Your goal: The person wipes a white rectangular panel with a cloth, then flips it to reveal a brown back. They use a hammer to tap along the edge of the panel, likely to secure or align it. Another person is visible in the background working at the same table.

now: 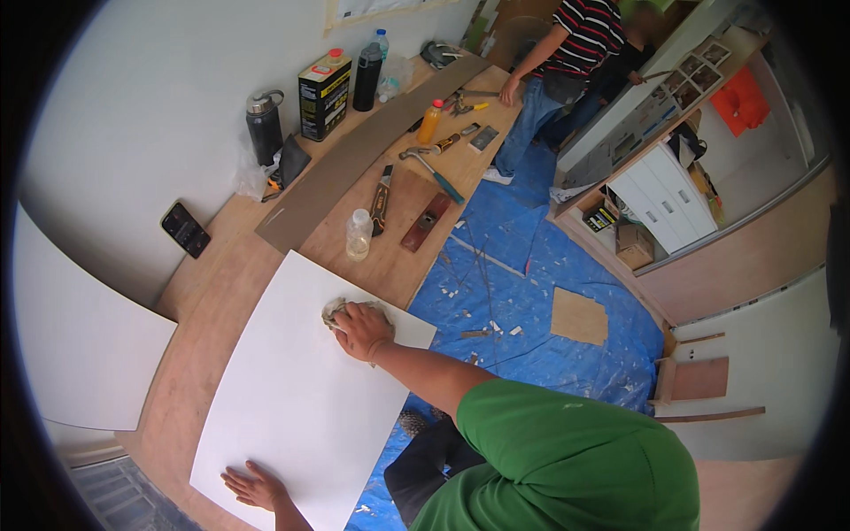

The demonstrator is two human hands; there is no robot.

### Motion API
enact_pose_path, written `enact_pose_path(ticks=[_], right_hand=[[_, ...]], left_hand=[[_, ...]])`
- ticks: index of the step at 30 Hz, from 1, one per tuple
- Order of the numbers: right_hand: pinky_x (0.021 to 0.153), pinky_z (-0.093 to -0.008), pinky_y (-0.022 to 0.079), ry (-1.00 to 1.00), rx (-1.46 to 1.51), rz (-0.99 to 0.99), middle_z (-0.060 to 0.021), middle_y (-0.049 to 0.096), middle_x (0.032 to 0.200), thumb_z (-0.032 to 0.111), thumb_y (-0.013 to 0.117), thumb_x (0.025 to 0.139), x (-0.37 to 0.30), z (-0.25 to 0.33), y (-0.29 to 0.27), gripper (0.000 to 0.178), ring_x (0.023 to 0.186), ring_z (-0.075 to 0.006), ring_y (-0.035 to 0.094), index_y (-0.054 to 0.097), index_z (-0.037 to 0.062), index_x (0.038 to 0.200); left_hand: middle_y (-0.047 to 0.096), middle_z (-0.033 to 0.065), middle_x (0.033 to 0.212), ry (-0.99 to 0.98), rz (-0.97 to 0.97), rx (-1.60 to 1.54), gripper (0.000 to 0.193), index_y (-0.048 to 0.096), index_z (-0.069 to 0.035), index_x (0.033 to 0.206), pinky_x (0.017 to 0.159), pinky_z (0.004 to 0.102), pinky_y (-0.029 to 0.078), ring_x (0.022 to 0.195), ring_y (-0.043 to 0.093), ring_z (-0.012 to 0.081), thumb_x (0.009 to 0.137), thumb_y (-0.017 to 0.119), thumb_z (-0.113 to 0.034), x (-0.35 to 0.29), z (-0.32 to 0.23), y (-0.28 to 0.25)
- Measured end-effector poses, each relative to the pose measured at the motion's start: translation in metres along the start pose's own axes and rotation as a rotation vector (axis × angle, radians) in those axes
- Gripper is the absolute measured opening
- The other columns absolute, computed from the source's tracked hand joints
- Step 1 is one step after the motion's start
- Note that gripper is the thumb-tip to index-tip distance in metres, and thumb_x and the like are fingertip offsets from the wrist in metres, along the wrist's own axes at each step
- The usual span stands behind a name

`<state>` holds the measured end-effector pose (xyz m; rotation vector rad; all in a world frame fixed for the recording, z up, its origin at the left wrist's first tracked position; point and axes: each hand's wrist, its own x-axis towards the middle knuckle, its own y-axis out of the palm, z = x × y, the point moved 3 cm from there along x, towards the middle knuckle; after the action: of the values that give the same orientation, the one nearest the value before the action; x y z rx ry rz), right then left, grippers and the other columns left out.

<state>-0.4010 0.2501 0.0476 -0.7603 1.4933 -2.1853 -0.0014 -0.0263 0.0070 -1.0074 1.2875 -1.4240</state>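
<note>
A panel (292, 380) lay beneath both hands. The right hand (363, 334) had its fingers on a cloth (333, 311) toward the far end; the left hand (261, 489) had its fingers flat near the close end. Under the panel, the workbench (235, 243) extended left of both sets of fingers and ahead of the right ones. Ahead of the right fingers stood a bottle (358, 237), then a utility knife (382, 202) behind it, a block (426, 224) right of that and a hammer (434, 175) farther on. Ahead and left was a phone (186, 230). Right of the right fingers, a tarp (540, 261) lay under a flat sheet (579, 317).
</note>
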Motion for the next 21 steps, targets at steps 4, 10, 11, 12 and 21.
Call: enact_pose_path(ticks=[4,10,11,12,21], right_hand=[[0.086,-0.0466,0.048,0.017,0.011,0.063,-0.0088,0.054,0.111,0.032,0.065,0.092,0.001,-0.001,0.000,0.027,0.107,-0.0284,0.056,0.060,0.0159,0.113],[0.086,-0.0455,0.048,-0.008,0.017,0.032,-0.0084,0.053,0.111,0.032,0.065,0.092,0.008,-0.007,-0.002,0.027,0.107,-0.0279,0.056,0.059,0.0156,0.113],[0.086,-0.0455,0.048,-0.016,0.015,0.002,-0.0085,0.053,0.111,0.032,0.065,0.092,0.008,-0.007,-0.003,0.027,0.106,-0.0279,0.055,0.059,0.0156,0.113],[0.086,-0.0455,0.048,-0.018,0.012,-0.002,-0.0085,0.053,0.111,0.032,0.065,0.092,0.008,-0.007,-0.003,0.027,0.106,-0.0279,0.055,0.059,0.0156,0.113],[0.087,-0.0457,0.047,-0.011,0.021,-0.007,-0.0086,0.053,0.110,0.032,0.064,0.092,0.007,-0.007,-0.002,0.027,0.106,-0.0278,0.055,0.059,0.0156,0.113]], left_hand=[[0.023,0.0068,0.171,-0.015,0.008,0.010,0.078,0.030,-0.016,0.162,0.125,0.0570,0.018,0.158,0.019,0.0247,0.104,0.028,-0.068,-0.001,-0.004,-0.004],[0.021,0.0059,0.171,-0.055,0.067,0.028,0.086,0.026,-0.019,0.163,0.128,0.0533,0.014,0.159,0.016,0.0225,0.100,0.018,-0.076,-0.001,-0.015,-0.009],[0.021,0.0058,0.171,-0.051,0.076,0.018,0.087,0.026,-0.019,0.163,0.128,0.0532,0.014,0.159,0.016,0.0224,0.100,0.018,-0.077,-0.001,-0.015,-0.009],[0.020,0.0058,0.171,-0.053,0.079,0.023,0.088,0.026,-0.019,0.163,0.128,0.0531,0.014,0.159,0.015,0.0223,0.099,0.017,-0.078,-0.001,-0.015,-0.009],[0.018,0.0056,0.172,-0.055,0.090,0.021,0.089,0.025,-0.019,0.164,0.129,0.0522,0.012,0.159,0.014,0.0222,0.098,0.015,-0.079,0.000,-0.015,-0.007]])
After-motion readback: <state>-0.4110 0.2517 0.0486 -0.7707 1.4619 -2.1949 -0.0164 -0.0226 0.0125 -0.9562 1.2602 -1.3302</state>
